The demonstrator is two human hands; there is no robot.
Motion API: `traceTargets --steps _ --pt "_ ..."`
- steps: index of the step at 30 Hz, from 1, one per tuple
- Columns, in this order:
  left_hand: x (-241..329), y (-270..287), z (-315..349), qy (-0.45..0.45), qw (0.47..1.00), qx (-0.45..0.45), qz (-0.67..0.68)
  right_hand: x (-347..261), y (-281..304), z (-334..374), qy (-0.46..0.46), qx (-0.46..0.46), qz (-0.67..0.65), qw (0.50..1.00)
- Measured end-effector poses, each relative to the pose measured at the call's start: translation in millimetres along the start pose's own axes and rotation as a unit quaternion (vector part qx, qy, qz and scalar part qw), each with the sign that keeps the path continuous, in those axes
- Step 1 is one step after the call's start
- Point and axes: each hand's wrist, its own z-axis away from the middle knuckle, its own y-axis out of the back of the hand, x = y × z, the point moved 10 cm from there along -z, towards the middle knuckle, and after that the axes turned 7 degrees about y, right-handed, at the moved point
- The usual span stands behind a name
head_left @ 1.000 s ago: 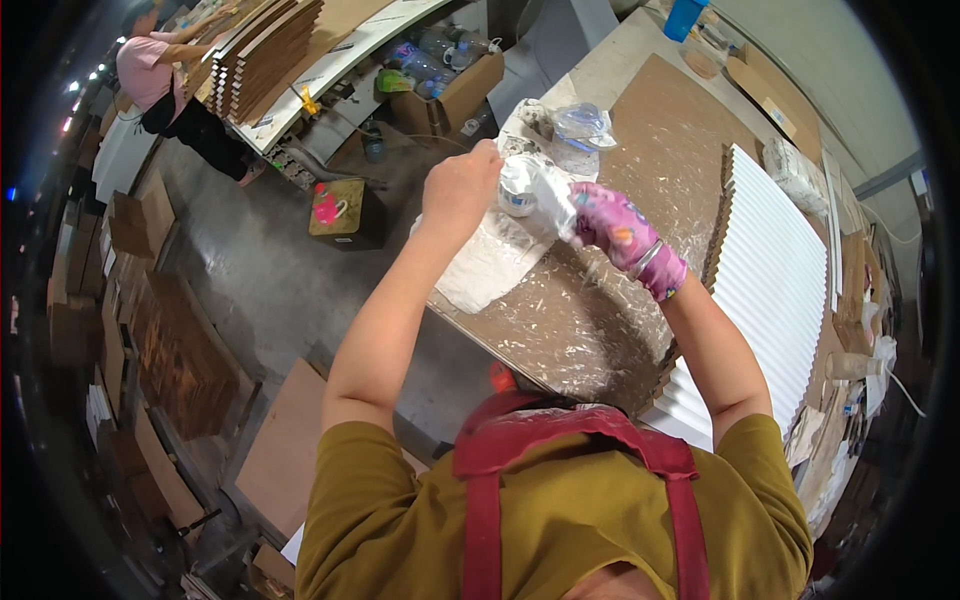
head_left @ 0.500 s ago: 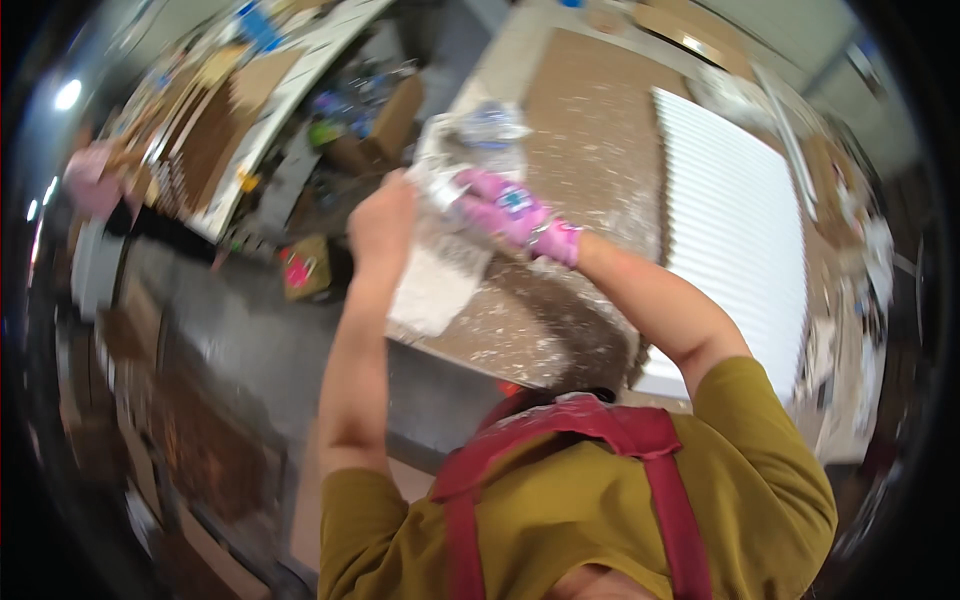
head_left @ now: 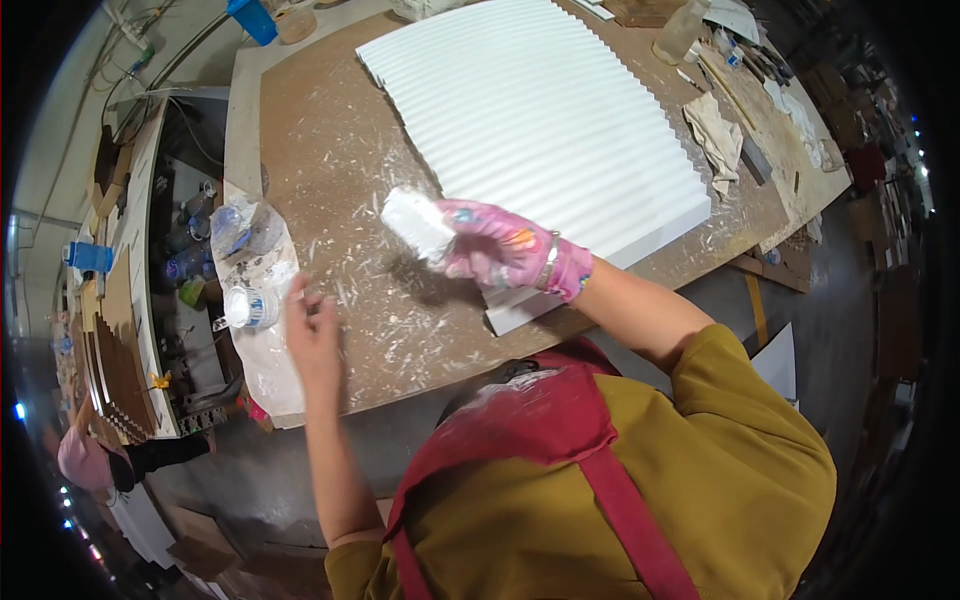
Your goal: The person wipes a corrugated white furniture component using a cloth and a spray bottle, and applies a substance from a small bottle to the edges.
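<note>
My right hand (head_left: 510, 248), in a pink patterned glove, grips a white blocky piece (head_left: 415, 220); motion blur hides just what it is. It is over the brown worktop beside the left edge of a white ridged panel (head_left: 560, 110). Bare and with nothing in it, my left hand (head_left: 314, 335) has its fingers apart. Nearest to it is a small white tub (head_left: 248, 307) with white stuff in it, on a pale stained sheet (head_left: 270, 370) along the table's left side. A crumpled clear plastic bag (head_left: 250, 232) lies behind the tub.
White shavings and dust are strewn over the brown worktop (head_left: 320, 130). A beige rag (head_left: 714, 140) lies right of the panel, near a clear plastic container (head_left: 682, 32) and tools. A blue cup (head_left: 252, 20) stands at the far left corner. Another person (head_left: 90, 455) is at the left.
My view has swung right. My hands have come apart: the right one, with the white piece, has moved rightward to the panel's edge, and the left stays by the tub.
</note>
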Motion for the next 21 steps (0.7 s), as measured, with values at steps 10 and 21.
traceTargets --steps 10,21 --pt "-16.1 -192.0 93.9 0.051 0.984 -0.168 0.033 -173.6 138.2 123.1 0.17 0.174 0.141 0.96" --pt "-6.7 -197.2 105.9 0.02 0.995 -0.023 -0.096 -95.3 54.2 93.6 0.245 -0.116 0.891 0.363"
